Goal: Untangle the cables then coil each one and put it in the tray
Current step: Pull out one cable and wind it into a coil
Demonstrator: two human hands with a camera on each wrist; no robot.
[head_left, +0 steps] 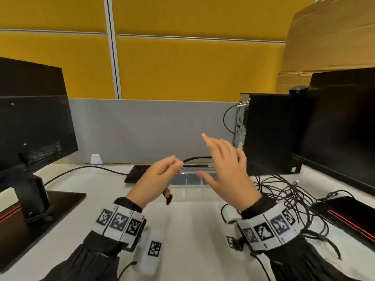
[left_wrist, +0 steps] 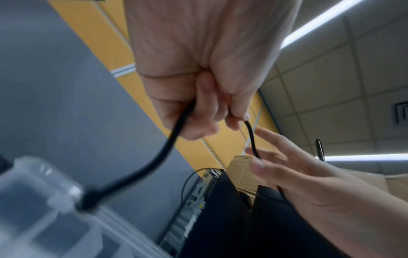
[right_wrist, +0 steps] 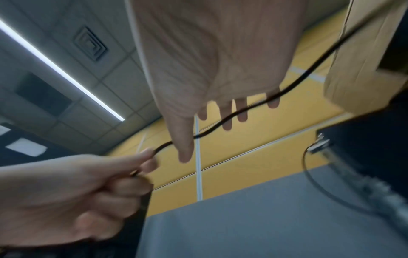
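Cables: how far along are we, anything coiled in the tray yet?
Done: nothing that shows; no coil is visible in the clear tray. In hand: the left hand pinches one black cable, which runs across the open right hand. Left: the tangled pile by the right wrist still needs sorting.

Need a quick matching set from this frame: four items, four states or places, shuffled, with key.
Things:
1. left hand
2. right hand
3. cable tangle
4. clear tray

States or places:
A. heaped on the desk to the right of the right hand
B. fingers spread, gripping nothing
C. on the desk in front of the keyboard, behind the hands
D. pinching a black cable

Pairs: 1-D, 2-B, 3-A, 4-C
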